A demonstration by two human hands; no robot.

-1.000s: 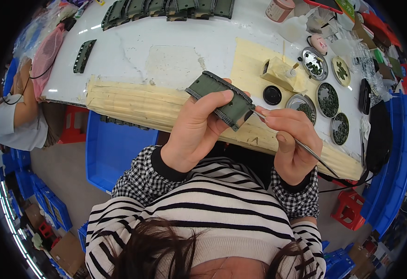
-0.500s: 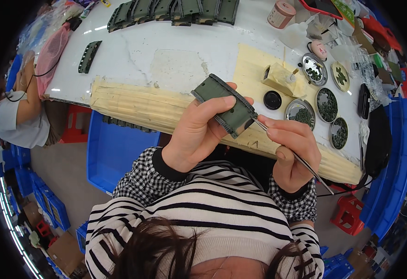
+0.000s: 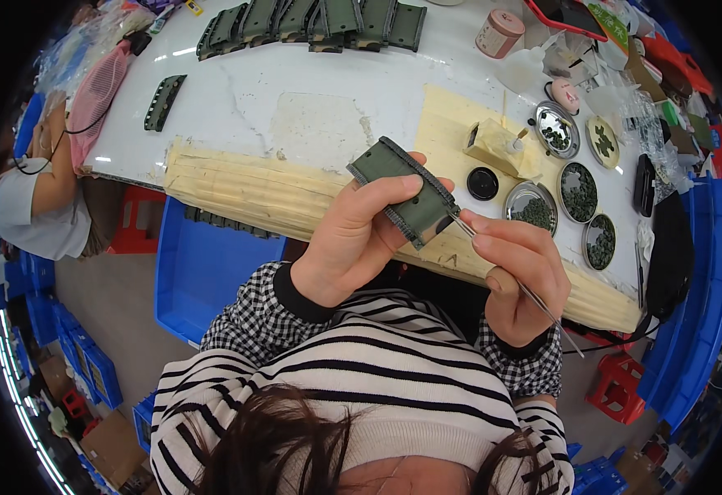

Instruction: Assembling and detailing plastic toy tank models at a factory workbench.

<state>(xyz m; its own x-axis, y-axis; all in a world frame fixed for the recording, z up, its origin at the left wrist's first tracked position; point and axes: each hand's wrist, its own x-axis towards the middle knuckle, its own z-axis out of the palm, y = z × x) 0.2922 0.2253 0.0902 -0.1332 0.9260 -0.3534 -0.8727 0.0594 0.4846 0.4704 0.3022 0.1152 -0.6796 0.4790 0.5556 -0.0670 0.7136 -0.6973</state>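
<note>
My left hand (image 3: pixel 344 239) is closed around a dark green camouflage curved panel (image 3: pixel 420 216) with ridged edges, its thumb lying across the top face. The panel is held tilted above the table's front edge. In my right hand (image 3: pixel 526 272) are slim metal tweezers (image 3: pixel 545 312), pinched between thumb and fingers. Their tip touches or nearly touches the panel's right edge; any small piece at the tip is too small to make out. A similar narrow green part (image 3: pixel 164 102) lies at the left of the table, and a row of green panels (image 3: pixel 295 18) at the back.
On the right stand round dishes of small green pieces (image 3: pixel 578 191), a black lid (image 3: pixel 483 183) and a taped block holding a small bottle (image 3: pixel 493 148). Yellowish padding (image 3: pixel 245 188) lines the table's front edge. A blue bin (image 3: pixel 204 280) sits below left. Another person (image 3: pixel 35 206) is at far left.
The tweezers have tilted a little, their rear end dropping slightly. Both hands keep their holds, and the panel stays nearly in place. The view has shifted slightly.
</note>
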